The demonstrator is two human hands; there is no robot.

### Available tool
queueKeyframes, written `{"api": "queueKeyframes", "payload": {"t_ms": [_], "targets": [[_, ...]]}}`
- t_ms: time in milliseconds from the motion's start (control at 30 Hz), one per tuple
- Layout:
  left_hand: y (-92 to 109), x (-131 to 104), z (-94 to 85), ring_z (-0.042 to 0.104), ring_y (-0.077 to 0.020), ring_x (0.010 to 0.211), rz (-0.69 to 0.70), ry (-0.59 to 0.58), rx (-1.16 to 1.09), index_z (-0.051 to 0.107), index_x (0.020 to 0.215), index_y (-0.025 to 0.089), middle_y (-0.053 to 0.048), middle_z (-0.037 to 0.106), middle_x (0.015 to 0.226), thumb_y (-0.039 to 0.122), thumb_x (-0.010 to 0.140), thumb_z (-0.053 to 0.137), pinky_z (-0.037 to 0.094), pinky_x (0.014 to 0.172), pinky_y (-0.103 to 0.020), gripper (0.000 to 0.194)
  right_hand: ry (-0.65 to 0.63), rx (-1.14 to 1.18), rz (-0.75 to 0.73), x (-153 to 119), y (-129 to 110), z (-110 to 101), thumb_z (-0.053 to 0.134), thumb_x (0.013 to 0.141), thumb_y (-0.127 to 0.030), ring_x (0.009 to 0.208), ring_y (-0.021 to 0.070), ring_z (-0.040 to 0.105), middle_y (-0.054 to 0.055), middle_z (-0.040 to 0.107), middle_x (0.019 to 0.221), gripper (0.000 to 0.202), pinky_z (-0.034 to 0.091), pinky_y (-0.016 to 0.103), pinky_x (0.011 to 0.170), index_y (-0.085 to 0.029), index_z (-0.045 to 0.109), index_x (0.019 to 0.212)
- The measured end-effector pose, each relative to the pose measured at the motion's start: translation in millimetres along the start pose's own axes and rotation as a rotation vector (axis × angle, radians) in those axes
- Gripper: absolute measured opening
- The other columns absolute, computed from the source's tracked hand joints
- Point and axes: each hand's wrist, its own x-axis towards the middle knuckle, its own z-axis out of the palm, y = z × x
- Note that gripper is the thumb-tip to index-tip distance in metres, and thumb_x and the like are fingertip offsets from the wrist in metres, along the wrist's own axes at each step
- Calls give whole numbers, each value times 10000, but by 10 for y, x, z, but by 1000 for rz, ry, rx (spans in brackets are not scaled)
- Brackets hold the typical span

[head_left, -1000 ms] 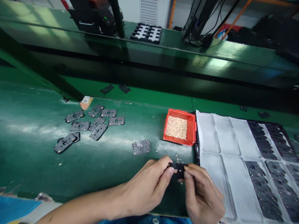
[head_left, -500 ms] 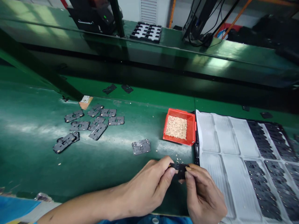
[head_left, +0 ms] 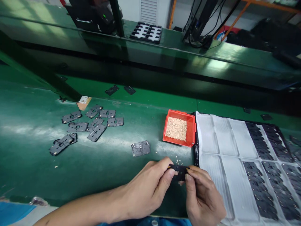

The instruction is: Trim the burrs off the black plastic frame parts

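Between my two hands is a small black plastic plate [head_left: 180, 173], held close to the table's front edge. My left hand [head_left: 150, 188] pinches its left end between thumb and fingers. At the right end, the thumb and fingertips of my right hand [head_left: 204, 191] are closed on the same plate. Part of the plate is hidden behind the fingers. Just beyond my hands a similar dark plate [head_left: 140, 148] lies flat on the green table. A red bin [head_left: 191, 135] holding many tiny tan pieces [head_left: 176, 128] stands beyond the hands, with a few such pieces scattered in front of it.
Several loose black plates [head_left: 77, 126] lie in a group on the left. On the right is a tray with white compartments [head_left: 208, 135], some filled with rows of black plates [head_left: 260, 188]. A green post [head_left: 44, 69] slants in at left; a raised shelf [head_left: 164, 47] runs behind.
Both hands keep their hold on the black plate, with almost no movement. The camera view has shifted slightly.
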Motion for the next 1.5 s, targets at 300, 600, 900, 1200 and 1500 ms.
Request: {"api": "queueKeyframes", "payload": {"t_ms": [300, 600, 900, 1200, 1500], "targets": [[-74, -37, -44, 531, -179, 729, -99, -1, -6, 501, 964, 220, 14, 554, 771, 434, 1155, 304, 406, 698, -312, 348, -67, 64, 269, 138, -116, -117, 720, 1006, -145, 687, 143, 777, 66, 768, 988, 86, 684, 233, 632, -199, 674, 958], [-105, 9, -41, 603, -178, 806, 45, 33, 16, 561, 1029, 214, -32, 702, 932, 266, 1133, 294, 475, 808, -308, 290, -123, 67, 353, 266, -120, 10, 700, 1050, -282, 541, 137, 723, 4, 753, 723, 134, 624, 197, 519, -205, 743, 1151], [-230, 60, 1, 470, -121, 576, 107, 148, -112, 454, 907, 223, 46, 477, 678, 273, 1123, 318, 408, 587, -248, 260, -88, 76, 281, 226, -142, 65, 755, 1013, -283, 502, 148, 713, 17, 763, 716, 183, 629, 206, 485, -191, 778, 1169], [-314, 83, 65, 389, -121, 529, 105, 207, -159, 455, 875, 226, 67, 398, 613, 265, 1074, 385, 347, 561, -260, 215, -12, 41, 313, 114, -107, 110, 810, 970, -325, 517, 149, 718, 40, 782, 751, 244, 645, 209, 510, -170, 812, 1158], [-343, 49, 58, 455, -132, 573, 123, 177, -202, 479, 903, 215, 35, 481, 685, 336, 1130, 333, 410, 608, -270, 295, -1, 27, 287, 82, -107, 136, 786, 984, -273, 512, 136, 713, 18, 762, 730, 229, 649, 205, 529, -172, 798, 1189]]}}
